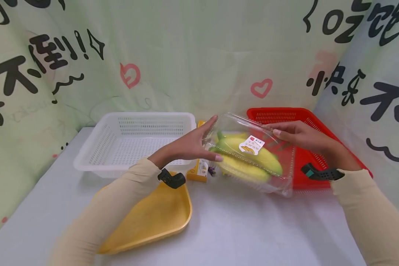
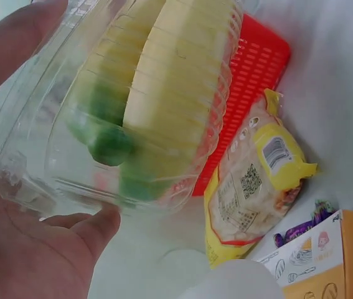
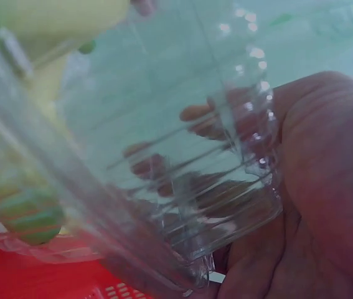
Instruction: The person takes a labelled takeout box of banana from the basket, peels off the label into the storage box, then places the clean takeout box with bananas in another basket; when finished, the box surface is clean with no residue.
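- Holding a clear clamshell box [image 1: 252, 155] of yellow-green bananas [image 1: 249, 157] aloft between both hands, just above the table [image 1: 246, 229] and the near-left edge of the red basket [image 1: 296, 118].
- Left hand [image 1: 193, 142] clasps its left end, thumb beneath; right hand [image 1: 299, 135] clasps the far-right end.
- Judged step: carrying; setting down calls for a level, two-handed lowering.
- White basket [image 1: 136, 140] sits far left, yellow tray [image 1: 153, 218] near left.

Right hand [image 3: 307, 205]: fills the right of the frame, palm against a clear plastic box [image 3: 164, 156].
Fingers [image 3: 195, 113]: visible through the plastic, centre.
Bananas [image 3: 33, 62]: yellow-green, upper left.
Red basket [image 3: 33, 277]: bottom left.
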`<state>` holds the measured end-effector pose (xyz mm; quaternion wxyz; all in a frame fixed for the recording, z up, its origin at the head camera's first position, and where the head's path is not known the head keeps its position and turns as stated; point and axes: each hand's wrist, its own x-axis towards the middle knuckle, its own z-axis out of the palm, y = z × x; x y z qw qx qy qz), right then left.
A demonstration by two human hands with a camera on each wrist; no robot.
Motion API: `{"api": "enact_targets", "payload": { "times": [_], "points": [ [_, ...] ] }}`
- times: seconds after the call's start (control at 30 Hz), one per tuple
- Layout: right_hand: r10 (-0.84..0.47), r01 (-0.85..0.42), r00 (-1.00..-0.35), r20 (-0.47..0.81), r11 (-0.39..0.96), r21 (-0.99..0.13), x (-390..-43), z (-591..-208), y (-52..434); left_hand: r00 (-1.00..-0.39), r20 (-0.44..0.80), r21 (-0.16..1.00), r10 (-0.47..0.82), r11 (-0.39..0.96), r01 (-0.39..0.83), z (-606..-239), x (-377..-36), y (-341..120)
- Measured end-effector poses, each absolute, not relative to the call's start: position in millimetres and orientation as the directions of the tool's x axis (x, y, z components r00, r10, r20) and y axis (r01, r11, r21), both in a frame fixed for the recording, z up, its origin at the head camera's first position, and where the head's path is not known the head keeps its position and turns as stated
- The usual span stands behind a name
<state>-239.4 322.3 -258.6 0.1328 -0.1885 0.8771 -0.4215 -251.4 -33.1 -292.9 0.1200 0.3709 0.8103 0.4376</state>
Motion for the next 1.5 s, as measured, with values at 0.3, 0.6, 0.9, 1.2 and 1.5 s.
{"api": "enact_targets", "payload": {
  "times": [0.3, 0.6, 0.9, 1.2, 1.5],
  "points": [
    [-0.563, -0.277, -0.825, -0.052, 0.483, -0.831, -239.6, -264.4, 312.8, -0.731, 0.184, 0.797, 0.657, 0.336, 0.502, -298.9, -229.1, -40.8],
    [-0.577, -0.356, -0.816, -0.001, 0.505, -0.786, -231.3, -278.5, 304.5, -0.799, 0.197, 0.841, 0.569, 0.321, 0.436, -306.2, -191.5, -37.5],
    [-0.621, -0.394, -0.784, -0.010, 0.509, -0.765, -225.4, -284.4, 295.8, -0.832, 0.204, 0.893, 0.515, 0.250, 0.374, -322.4, -161.1, -41.1],
    [-0.641, -0.315, -0.758, -0.117, 0.518, -0.796, -218.5, -293.0, 283.6, -0.887, 0.163, 0.910, 0.431, 0.283, 0.304, -343.9, -132.6, -44.7],
    [-0.651, -0.347, -0.749, -0.124, 0.545, -0.764, -199.9, -305.8, 275.1, -0.903, 0.167, 0.932, 0.397, 0.234, 0.275, -358.3, -104.4, -48.9]
  ]
}}
